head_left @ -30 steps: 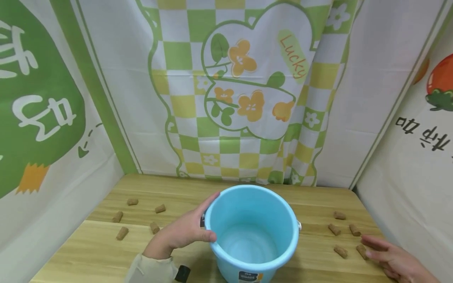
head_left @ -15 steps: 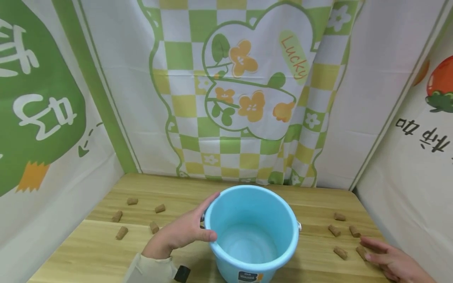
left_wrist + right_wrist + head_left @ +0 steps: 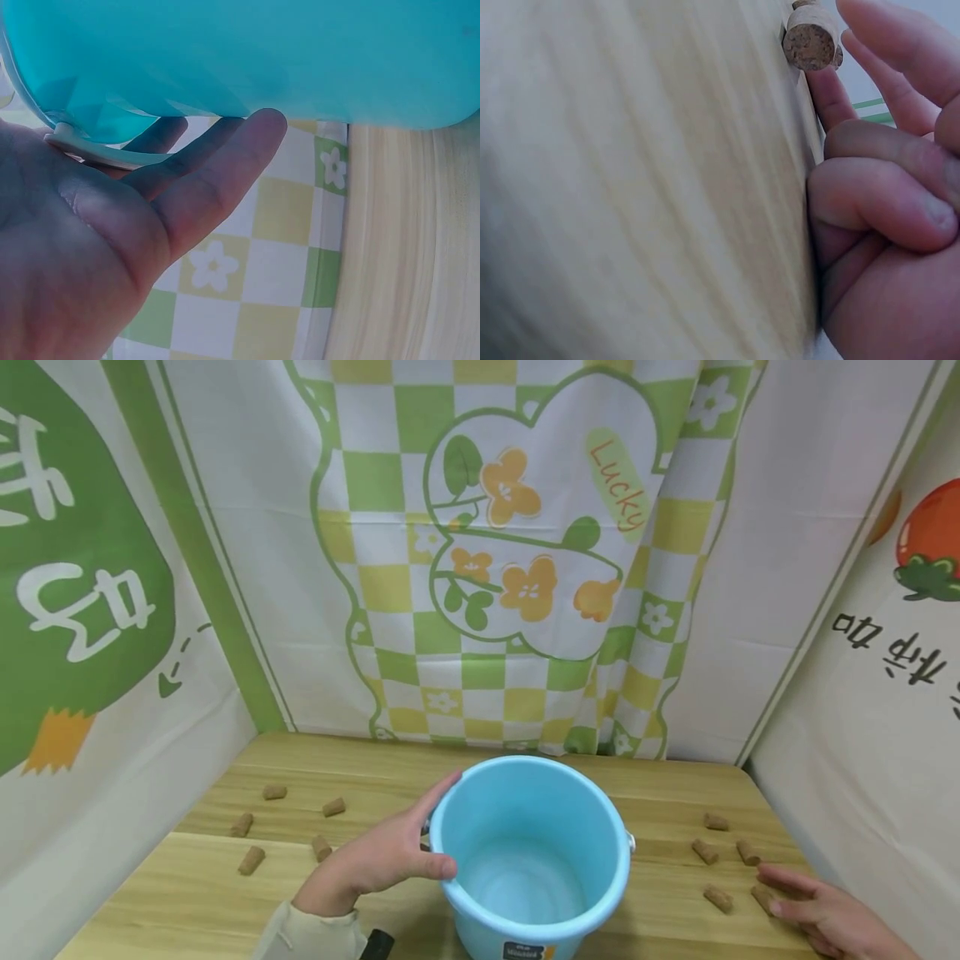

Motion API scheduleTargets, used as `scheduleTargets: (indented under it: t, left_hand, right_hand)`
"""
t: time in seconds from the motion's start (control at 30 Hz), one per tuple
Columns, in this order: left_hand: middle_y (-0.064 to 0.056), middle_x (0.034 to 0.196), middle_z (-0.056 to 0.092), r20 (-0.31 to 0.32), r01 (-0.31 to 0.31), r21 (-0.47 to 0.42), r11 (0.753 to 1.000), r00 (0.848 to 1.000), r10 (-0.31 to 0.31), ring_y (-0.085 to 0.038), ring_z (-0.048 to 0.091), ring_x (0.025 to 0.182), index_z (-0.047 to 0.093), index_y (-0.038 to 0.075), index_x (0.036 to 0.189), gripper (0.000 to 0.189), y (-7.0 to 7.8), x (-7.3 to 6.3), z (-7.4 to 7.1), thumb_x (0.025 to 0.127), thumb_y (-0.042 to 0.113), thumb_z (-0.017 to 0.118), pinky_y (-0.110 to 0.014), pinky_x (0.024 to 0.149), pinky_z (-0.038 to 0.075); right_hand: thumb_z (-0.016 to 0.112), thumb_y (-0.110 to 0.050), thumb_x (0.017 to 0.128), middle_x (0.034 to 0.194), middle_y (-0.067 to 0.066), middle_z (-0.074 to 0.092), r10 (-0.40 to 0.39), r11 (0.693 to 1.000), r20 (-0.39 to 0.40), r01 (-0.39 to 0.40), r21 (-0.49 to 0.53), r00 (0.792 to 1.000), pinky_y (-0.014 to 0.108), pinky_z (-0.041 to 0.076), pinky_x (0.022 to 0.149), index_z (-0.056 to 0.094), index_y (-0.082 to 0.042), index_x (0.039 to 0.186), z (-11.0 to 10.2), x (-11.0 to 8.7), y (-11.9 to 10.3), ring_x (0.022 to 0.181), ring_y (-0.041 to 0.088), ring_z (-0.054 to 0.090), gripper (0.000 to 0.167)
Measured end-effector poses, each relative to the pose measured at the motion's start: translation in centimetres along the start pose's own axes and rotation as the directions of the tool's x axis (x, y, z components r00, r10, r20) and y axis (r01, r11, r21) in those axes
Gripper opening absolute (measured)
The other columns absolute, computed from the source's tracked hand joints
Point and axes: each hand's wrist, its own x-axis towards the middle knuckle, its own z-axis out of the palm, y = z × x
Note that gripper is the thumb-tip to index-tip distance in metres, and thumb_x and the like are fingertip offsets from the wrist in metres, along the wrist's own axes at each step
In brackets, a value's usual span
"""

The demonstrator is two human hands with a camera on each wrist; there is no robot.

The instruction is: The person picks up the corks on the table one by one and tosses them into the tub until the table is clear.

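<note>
Where the wooden table (image 3: pixel 187 906) comes nearest the person, a blue bucket (image 3: pixel 536 797) stands upright, its smooth plastic rim a thick rounded ring and its walls narrowing toward a round floor. Low on its outer front sits a dark printed label (image 3: pixel 523 952). The left hand (image 3: pixel 382 864) holds the rim at the bucket's left side, thumb bent over the edge and the other fingers spread nearly straight along the slick outer wall; the left wrist view shows a pale curved handle (image 3: pixel 112 154) beside them.

On the right part of the table, the right hand (image 3: pixel 836 917) reaches a small cork (image 3: pixel 762 900), a blunt cylinder whose speckled, crumbly end shows in the right wrist view. Thumb and forefinger stand apart near it while the lower fingers curl in; whether any fingertip touches the cork, I cannot tell. Four other corks (image 3: pixel 717 899) lie close by, tipped on their sides at differing angles, and five more corks (image 3: pixel 251 860) are scattered left of the bucket. Beyond the streaked wood grain, a creased cloth curtain (image 3: pixel 483 672) hangs in green, yellow and white checks with orange flowers.
</note>
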Motion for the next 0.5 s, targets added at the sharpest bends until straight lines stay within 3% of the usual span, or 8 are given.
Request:
scheduleTargets:
  t: [0.07,0.17,0.37,0.4,0.5]
  left_hand:
    - [-0.023,0.151,0.032,-0.003,0.0,0.001,1.0,1.0,0.0,-0.041,0.048,0.125,-0.002,0.022,0.161,0.116,-0.03,0.0,0.0,0.083,0.048,0.08,-0.039,0.092,0.05]
    - [-0.023,0.151,0.032,-0.002,-0.002,-0.004,1.0,1.0,0.002,-0.042,0.047,0.126,-0.003,0.022,0.161,0.116,-0.08,-0.04,0.02,0.084,0.047,0.08,-0.04,0.092,0.05]
    - [-0.024,0.152,0.03,-0.007,-0.008,-0.025,1.0,1.0,0.008,-0.042,0.046,0.127,-0.002,0.024,0.161,0.114,-0.24,-0.12,0.15,0.084,0.046,0.08,-0.04,0.092,0.05]
    - [-0.023,0.152,0.03,-0.011,-0.006,-0.027,1.0,1.0,0.006,-0.042,0.046,0.126,-0.001,0.025,0.161,0.114,-0.25,-0.13,0.17,0.084,0.046,0.08,-0.04,0.091,0.05]
    - [-0.023,0.152,0.031,-0.023,-0.001,-0.022,1.0,1.0,0.001,-0.042,0.047,0.126,0.0,0.025,0.161,0.114,-0.21,-0.17,0.21,0.083,0.046,0.081,-0.04,0.091,0.05]
  right_hand:
    - [0.057,-0.015,0.103,0.154,0.035,0.018,-0.01,0.999,0.018,0.009,0.034,1.0,0.025,0.046,0.088,0.021,0.013,0.15,-0.09,-0.04,0.08,0.119,0.008,0.049,0.066]
    - [0.057,-0.015,0.103,0.154,0.033,0.023,-0.015,0.997,0.042,0.012,0.07,0.999,0.024,0.046,0.089,0.023,0.012,0.15,-0.11,-0.1,0.07,0.105,-0.01,0.049,0.064]
    - [0.057,-0.014,0.103,0.152,0.036,0.023,-0.038,0.997,0.076,0.032,0.074,0.996,0.022,0.046,0.089,0.025,0.013,0.149,-0.09,-0.17,-0.2,0.105,-0.012,0.047,0.063]
    - [0.057,-0.014,0.103,0.15,0.036,0.029,-0.038,0.997,0.078,0.032,0.073,0.996,0.022,0.048,0.083,0.025,0.014,0.149,-0.13,-0.17,-0.23,0.096,-0.009,0.051,0.062]
    - [0.056,-0.012,0.103,0.148,0.035,0.033,-0.048,0.997,0.083,0.042,0.068,0.995,0.022,0.049,0.082,0.026,0.014,0.148,-0.18,-0.19,-0.22,0.095,-0.012,0.051,0.06]
